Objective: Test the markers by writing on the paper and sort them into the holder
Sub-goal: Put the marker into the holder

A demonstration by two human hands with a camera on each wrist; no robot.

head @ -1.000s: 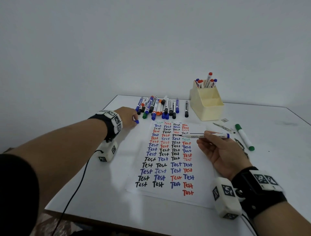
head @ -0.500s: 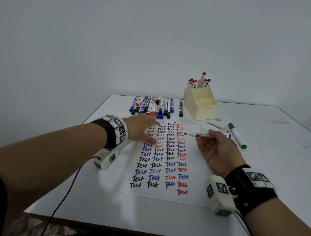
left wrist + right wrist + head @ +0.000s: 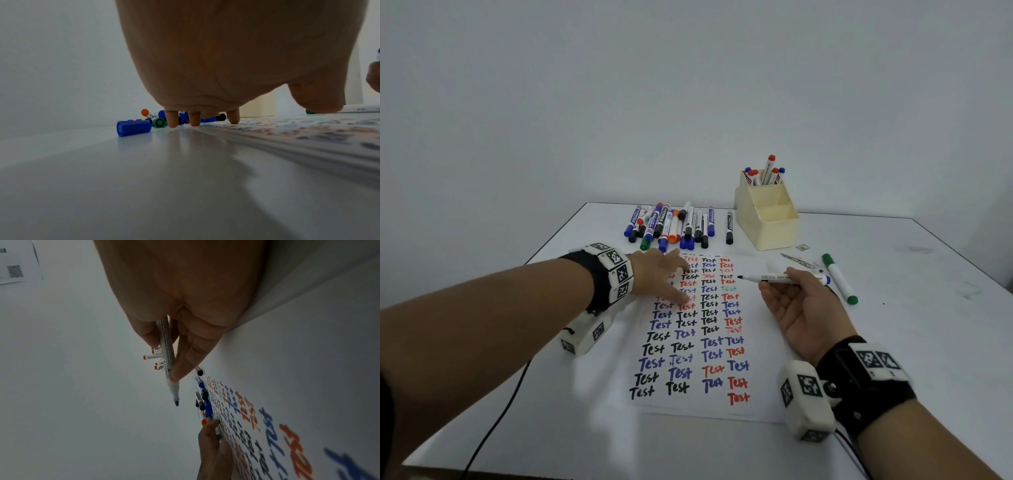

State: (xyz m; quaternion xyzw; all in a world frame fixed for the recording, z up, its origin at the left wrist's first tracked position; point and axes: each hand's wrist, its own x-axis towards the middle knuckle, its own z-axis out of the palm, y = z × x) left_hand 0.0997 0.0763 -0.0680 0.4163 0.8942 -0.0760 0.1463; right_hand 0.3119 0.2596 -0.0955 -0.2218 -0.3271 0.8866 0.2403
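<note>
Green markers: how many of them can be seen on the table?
2. One green marker lies alone, right of the paper; the other's green cap shows at the near edge of the marker pile. The pile may hide more.

A plain recording or test room, office-like, is showing here: a bare white wall [image 3: 619, 102] is standing behind a white table [image 3: 911, 342], with no decoration. A sheet with printed square codes [image 3: 12, 264] is hanging on the wall, and both wrists are wearing black bands with coded white tags [image 3: 616, 270], a cable [image 3: 493, 425] trailing off the near left edge.
</note>
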